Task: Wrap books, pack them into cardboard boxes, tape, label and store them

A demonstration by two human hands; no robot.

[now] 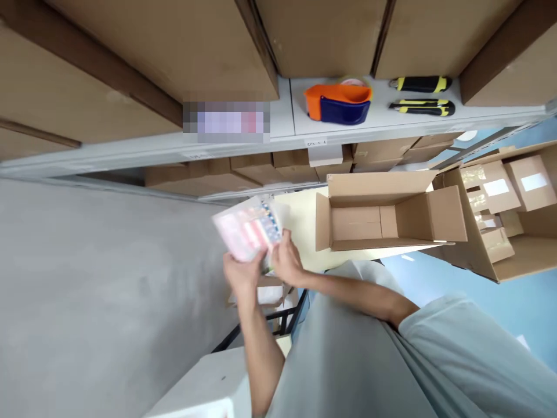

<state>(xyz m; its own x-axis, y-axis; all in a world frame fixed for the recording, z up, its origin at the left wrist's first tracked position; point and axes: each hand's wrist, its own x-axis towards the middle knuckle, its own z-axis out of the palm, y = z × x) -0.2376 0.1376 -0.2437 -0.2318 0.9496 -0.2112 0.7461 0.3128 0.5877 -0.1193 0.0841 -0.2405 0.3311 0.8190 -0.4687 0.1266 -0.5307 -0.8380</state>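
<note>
Several flat, printed packets [250, 228] in clear wrapping are held up left of the pale tabletop [302, 220], blurred by motion. My left hand [244, 271] grips their lower left edge. My right hand [287, 259] pinches their lower right corner. To the right, an open cardboard box [359, 223] stands on the tabletop with its flaps folded out, and nothing shows inside it.
A shelf [287, 119] of cartons crosses the top, holding an orange and blue tape dispenser [339, 104] and two yellow and black cutters [422, 85]. A large carton [526, 252] with small boxes stands right. A grey wall [108, 278] bounds the left.
</note>
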